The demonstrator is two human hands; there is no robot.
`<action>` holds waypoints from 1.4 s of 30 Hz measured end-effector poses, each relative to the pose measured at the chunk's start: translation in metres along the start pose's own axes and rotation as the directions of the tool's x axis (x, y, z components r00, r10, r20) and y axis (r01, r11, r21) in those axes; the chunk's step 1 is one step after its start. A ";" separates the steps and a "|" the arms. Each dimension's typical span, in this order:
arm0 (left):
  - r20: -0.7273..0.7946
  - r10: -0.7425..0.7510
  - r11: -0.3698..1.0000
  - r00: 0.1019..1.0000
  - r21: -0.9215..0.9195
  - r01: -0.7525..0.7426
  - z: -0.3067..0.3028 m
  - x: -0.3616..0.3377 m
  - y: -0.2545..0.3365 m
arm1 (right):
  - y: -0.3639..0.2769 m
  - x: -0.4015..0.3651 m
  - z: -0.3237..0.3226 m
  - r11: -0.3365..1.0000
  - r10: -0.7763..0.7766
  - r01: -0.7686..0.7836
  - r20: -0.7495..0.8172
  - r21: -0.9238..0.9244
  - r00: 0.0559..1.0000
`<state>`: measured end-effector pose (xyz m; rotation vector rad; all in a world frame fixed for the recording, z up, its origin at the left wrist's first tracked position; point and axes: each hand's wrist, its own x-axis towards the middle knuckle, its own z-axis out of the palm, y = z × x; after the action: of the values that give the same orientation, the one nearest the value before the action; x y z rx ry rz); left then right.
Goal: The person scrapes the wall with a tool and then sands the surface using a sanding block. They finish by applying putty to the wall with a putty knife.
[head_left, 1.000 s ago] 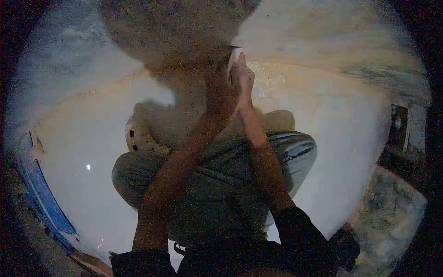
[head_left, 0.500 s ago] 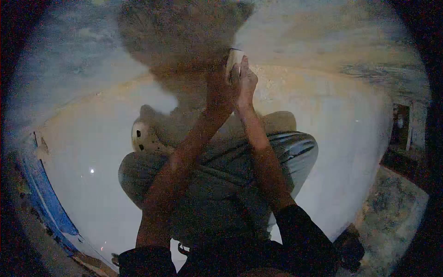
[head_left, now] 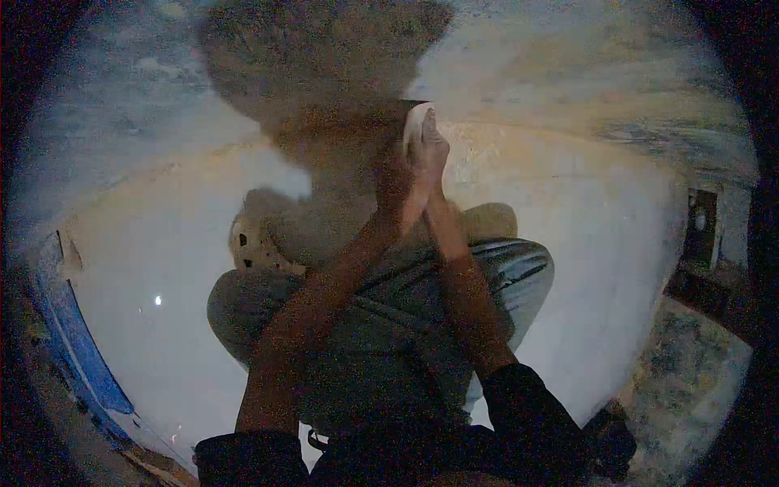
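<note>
Both hands meet in front of the wall, above the person's crossed legs. My right hand (head_left: 436, 154) is closed on a pale, flat piece (head_left: 418, 122) with a dark upper edge, too small to name for certain. Close against it on the left, my left hand (head_left: 398, 183) lies in dark shadow, and its fingers are hard to make out. The pale piece is at or near the stained wall surface (head_left: 487, 146), where a large shadow falls.
A glossy white surface (head_left: 138, 341) spreads around the crossed legs (head_left: 357, 349). Blue material (head_left: 93, 349) lies along the left edge. A doorway-like opening (head_left: 702, 227) and mottled ground (head_left: 690, 365) show at the right.
Both hands have moved slightly down, toward the body, with the pale piece. The forearms have drawn a little closer together.
</note>
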<state>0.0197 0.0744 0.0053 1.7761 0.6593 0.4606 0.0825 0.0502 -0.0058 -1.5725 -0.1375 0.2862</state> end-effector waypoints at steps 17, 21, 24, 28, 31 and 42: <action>-0.328 0.238 0.966 0.914 -0.020 -0.259 0.031 0.022 0.010 | -0.013 -0.004 -0.019 0.654 -0.437 0.476 0.219 -0.589 0.872; -0.273 0.177 0.983 0.946 -0.006 -0.185 -0.021 0.021 0.041 | -0.026 -0.012 -0.015 0.613 -0.454 0.504 0.251 -0.608 0.855; -0.253 0.258 0.966 0.932 0.037 -0.257 -0.078 0.026 0.055 | -0.032 -0.008 0.001 0.492 -0.474 0.532 0.301 -0.689 0.827; -0.180 0.359 0.922 0.916 0.222 -0.317 -0.157 0.035 0.082 | -0.037 0.003 0.012 0.593 -0.635 0.704 0.311 -0.391 0.707; -0.032 0.302 0.890 0.953 0.367 -0.269 -0.218 0.043 0.098 | -0.055 0.006 0.028 0.041 -0.819 0.886 0.492 -0.463 0.295; -0.139 0.234 0.914 0.962 -0.304 -0.267 -0.316 0.019 0.110 | -0.082 -0.017 0.022 0.902 -0.265 0.377 0.417 -0.212 0.869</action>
<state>-0.1358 0.2965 0.2028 1.5370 0.3960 0.7919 0.0679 0.0695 0.0773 -1.7332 -0.7736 0.3112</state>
